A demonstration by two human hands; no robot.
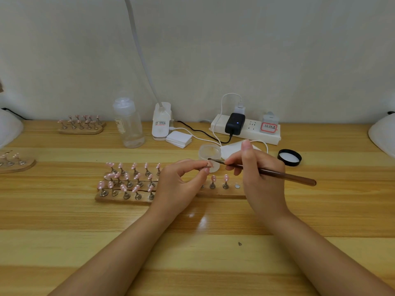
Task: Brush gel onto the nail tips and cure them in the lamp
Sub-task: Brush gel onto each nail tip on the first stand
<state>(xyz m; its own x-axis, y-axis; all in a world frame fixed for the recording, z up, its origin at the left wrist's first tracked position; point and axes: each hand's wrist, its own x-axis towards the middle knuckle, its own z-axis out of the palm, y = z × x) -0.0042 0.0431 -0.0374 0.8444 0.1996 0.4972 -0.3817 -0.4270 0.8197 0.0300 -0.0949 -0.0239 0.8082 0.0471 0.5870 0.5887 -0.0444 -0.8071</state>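
My left hand (181, 182) pinches a small pink nail tip (208, 166) on its stand, lifted above the wooden holder board (126, 200). My right hand (256, 169) grips a brown brush (284, 175), and its bristle end touches the held tip. Just behind the tip stands an open frosted gel jar (210, 155). Several pink tips with white dots (128, 180) stand on metal pegs on the board, and two more (219, 181) stand on the strip between my hands. White domed curing lamps sit at the left edge (9, 129) and right edge (382, 135).
The jar's black lid (289, 157) lies to the right. At the back are a clear bottle (128, 122), a clip-on desk lamp base (161, 122), white pads (179, 139) and a power strip (245, 129) with cables. Two more boards of tips sit at back left (81, 124) and far left (16, 162).
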